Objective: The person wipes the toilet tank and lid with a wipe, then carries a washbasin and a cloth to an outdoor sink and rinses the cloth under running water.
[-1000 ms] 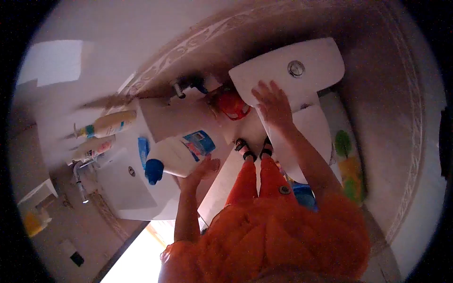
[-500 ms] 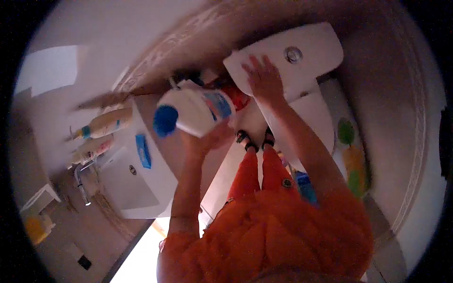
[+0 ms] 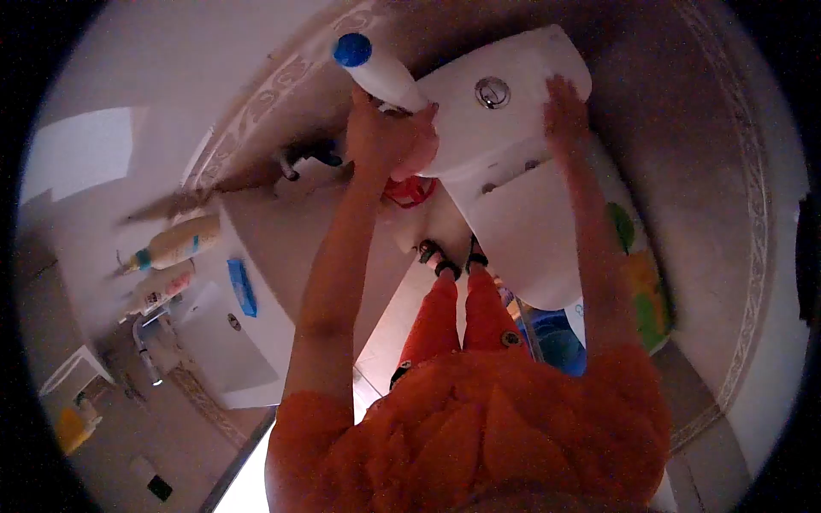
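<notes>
A white plastic bottle with a blue cap [image 3: 389, 75] is gripped by my left hand [image 3: 389, 141] at the left end of the toilet tank [image 3: 453, 98]. It leans with its cap toward the upper left, and its lower part is hidden behind my fingers and the tank edge. My right hand [image 3: 566, 120] lies on the right end of the tank lid, fingers stretched out, holding nothing. Between my hands, the round flush button [image 3: 493, 92] shows on the lid. Below the tank is the closed toilet seat lid [image 3: 522, 231].
At left is a washbasin [image 3: 227, 342] with a faucet [image 3: 145, 350], two pump bottles [image 3: 180, 242] and a blue packet [image 3: 242, 288]. Something red [image 3: 410, 191] lies left of the toilet. A blue container [image 3: 552, 338] and green-yellow item [image 3: 643, 291] stand at right.
My left hand has carried the bottle up and away from me, to the tank's left end. My right hand has slid from the tank's left part to its right end.
</notes>
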